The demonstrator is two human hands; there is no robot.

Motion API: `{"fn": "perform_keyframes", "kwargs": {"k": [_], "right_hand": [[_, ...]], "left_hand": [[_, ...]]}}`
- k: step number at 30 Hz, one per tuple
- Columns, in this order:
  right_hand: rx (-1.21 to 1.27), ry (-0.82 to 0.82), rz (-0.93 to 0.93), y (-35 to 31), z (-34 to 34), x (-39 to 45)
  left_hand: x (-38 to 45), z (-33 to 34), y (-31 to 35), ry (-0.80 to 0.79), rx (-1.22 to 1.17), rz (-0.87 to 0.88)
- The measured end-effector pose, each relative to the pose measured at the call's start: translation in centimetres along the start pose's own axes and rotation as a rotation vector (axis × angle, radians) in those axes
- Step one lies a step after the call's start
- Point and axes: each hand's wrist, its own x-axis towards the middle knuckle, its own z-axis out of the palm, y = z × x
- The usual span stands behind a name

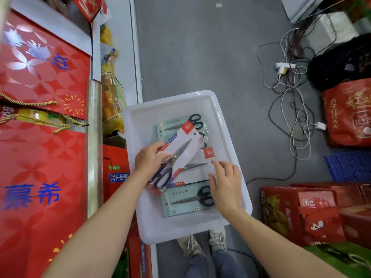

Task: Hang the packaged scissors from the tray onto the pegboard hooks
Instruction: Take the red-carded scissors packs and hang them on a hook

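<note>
Head view. White rectangular plastic tray (224,125), tilted, holding several carded scissors packs.

Left hand (149,160): fingers curled round a white-and-red carded pack of dark-handled scissors (176,157), held above the tray's middle; long axis diagonal, handles lower left by the wrist, blades pointing upper right.

Right hand (225,182): fingers loosely spread, fingertips touching a second white carded pack (195,167) lying beneath, blades pointing right.

Two pale green carded packs of black-handled scissors, one far (180,123), one near (186,199), lie flat, handles right.

Red gift boxes (44,77) at left.
</note>
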Motion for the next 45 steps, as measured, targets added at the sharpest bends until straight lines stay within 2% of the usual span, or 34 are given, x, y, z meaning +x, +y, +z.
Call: {"fn": "perform_keyframes", "kwargs": {"k": [1, 3, 5, 9, 13, 18, 21, 24, 26, 31, 38, 42, 45], "right_hand": [[0.074, -0.076, 0.106, -0.9, 0.4, -0.4], [0.231, -0.263, 0.498, -2.3, 1.6, -0.7], [0.261, -0.368, 0.848, -3.1, 2.6, 0.1], [0.139, -0.454, 1.112, -3.4, 4.2, 2.1], [0.271, -0.390, 1.343, -3.6, 5.7, 3.1], [0.482, -0.139, 1.534, -3.6, 6.4, 4.2], [0.582, 0.062, 1.405, -4.4, 5.2, 4.6], [0.671, 0.120, 1.161, -6.6, 3.2, 5.0], [0.675, 0.140, 1.077, -8.0, 1.9, 5.5], [0.822, 0.172, 0.848, -10.1, -2.0, 8.0], [1.078, 0.062, 0.740, -13.4, -7.4, 10.7], [1.232, 0.060, 0.566, -15.9, -10.9, 11.5], [1.226, 0.042, 0.405, -17.7, -14.0, 12.6]], "left_hand": [[-0.2, -0.8, -0.2, 0.040, -0.064, -0.022], [-0.4, -2.0, -0.4, 0.074, -0.184, -0.058], [-0.8, -2.8, -0.5, 0.102, -0.300, -0.081], [-1.8, -3.3, -1.0, 0.169, -0.358, -0.088], [-2.3, -2.9, -2.7, 0.160, -0.505, -0.122], [-3.4, -2.7, -2.6, 0.196, -0.603, -0.121], [-4.2, -2.9, -1.5, 0.256, -0.775, -0.183], [-5.6, -3.5, -0.2, 0.291, -1.009, -0.264], [-6.4, -3.9, 0.3, 0.281, -1.107, -0.307], [-7.7, -6.2, 0.7, 0.324, -1.190, -0.334], [-10.4, -9.8, 2.6, 0.467, -1.300, -0.289], [-12.5, -12.4, 4.9, 0.637, -1.263, -0.265], [-13.8, -14.6, 6.9, 0.793, -1.242, -0.226]]}}
